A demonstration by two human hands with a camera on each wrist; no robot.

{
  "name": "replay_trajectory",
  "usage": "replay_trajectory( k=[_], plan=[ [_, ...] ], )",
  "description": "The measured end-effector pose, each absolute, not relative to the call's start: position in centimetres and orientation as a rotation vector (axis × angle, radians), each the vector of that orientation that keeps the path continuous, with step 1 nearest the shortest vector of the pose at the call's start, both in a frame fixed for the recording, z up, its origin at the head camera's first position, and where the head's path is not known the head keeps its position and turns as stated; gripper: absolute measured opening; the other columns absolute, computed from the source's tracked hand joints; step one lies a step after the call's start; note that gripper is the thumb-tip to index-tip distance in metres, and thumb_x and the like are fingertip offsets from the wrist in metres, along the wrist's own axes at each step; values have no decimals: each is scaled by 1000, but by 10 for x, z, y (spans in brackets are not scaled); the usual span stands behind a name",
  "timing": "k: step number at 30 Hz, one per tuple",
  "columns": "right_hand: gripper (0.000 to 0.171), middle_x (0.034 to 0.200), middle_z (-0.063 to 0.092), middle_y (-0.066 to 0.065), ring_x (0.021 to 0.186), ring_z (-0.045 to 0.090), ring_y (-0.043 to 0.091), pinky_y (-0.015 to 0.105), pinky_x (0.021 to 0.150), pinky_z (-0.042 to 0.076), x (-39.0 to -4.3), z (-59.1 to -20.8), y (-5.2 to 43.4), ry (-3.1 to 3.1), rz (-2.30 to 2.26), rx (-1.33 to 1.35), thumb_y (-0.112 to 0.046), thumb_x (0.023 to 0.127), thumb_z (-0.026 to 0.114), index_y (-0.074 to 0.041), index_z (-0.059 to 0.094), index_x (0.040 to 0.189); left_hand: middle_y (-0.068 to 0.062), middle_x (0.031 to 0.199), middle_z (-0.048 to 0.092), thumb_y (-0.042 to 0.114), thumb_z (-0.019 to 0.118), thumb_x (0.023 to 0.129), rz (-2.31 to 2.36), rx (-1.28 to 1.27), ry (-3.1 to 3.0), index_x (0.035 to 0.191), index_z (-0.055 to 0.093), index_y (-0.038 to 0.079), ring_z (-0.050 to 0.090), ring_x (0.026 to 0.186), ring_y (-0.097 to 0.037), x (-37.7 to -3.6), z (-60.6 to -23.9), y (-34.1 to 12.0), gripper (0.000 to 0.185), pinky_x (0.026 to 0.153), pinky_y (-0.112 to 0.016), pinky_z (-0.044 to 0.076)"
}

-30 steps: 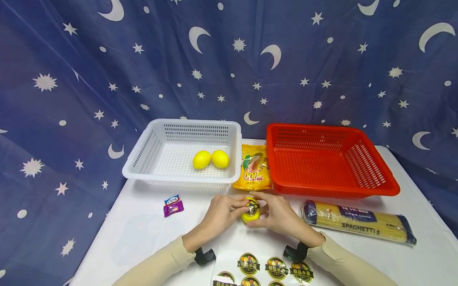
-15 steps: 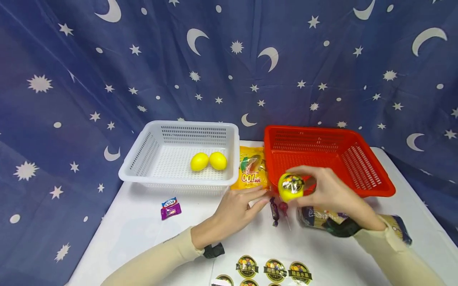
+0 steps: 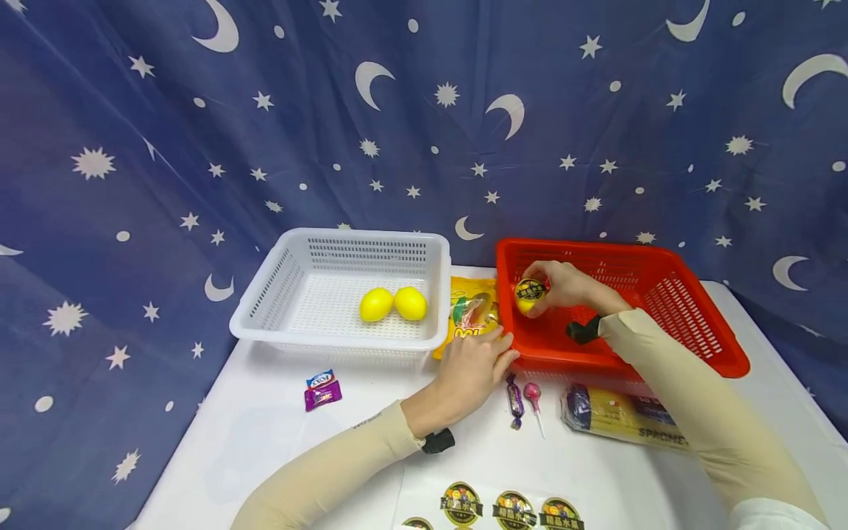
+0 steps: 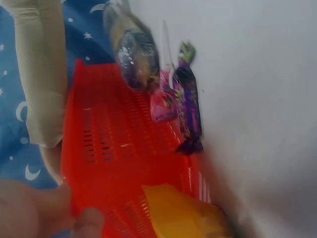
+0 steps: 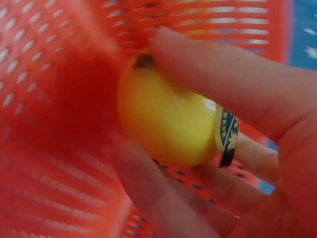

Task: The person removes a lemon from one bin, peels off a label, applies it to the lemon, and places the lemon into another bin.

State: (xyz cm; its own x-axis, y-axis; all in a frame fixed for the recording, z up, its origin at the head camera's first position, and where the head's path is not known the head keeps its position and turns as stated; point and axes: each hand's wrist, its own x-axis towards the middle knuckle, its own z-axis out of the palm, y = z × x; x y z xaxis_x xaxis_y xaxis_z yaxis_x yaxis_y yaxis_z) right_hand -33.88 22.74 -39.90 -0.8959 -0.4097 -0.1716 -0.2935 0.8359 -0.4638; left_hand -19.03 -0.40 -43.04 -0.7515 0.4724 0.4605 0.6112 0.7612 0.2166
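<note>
My right hand is inside the red basket, near its left end. Thumb and fingers grip a yellow lemon there, which bears a round black-and-gold sticker. In the head view that sticker faces up. My left hand reaches to the basket's front left corner, with its fingertips right at the rim and overlapping the yellow candy bag. It holds nothing. Two more lemons, one beside the other, lie in the white basket, with no sticker showing.
In front of the red basket lie a purple wrapped candy, a pink lollipop and a spaghetti pack, partly under my right sleeve. Two small wrapped sweets lie at left. A sticker sheet sits at the front edge.
Both hands were on the lemon at first. My right hand has carried it right and back into the red basket. My left hand has let go and moved to that basket's corner.
</note>
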Motion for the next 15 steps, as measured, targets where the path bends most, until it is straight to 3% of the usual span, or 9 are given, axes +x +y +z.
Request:
replay_trajectory(
  k=[9,15],
  plan=[
    [71,128,63,26,117,57,40,59,108,46,-342,-420,227,2684,-584,-559,-26,71,95,0,57,126,-5,122,76,37,67,99,-469,-820,-2549,119,78,16,78,96,-23,-192,-429,0,32,70,-32,63],
    [82,136,60,28,124,56,43,60,108,47,-342,-415,226,2663,-578,-507,-32,72,94,-2,53,136,-7,125,75,37,65,100,-486,-849,-2568,121,77,15,78,95,-25,-192,-426,-5,33,70,-31,63]
  ],
)
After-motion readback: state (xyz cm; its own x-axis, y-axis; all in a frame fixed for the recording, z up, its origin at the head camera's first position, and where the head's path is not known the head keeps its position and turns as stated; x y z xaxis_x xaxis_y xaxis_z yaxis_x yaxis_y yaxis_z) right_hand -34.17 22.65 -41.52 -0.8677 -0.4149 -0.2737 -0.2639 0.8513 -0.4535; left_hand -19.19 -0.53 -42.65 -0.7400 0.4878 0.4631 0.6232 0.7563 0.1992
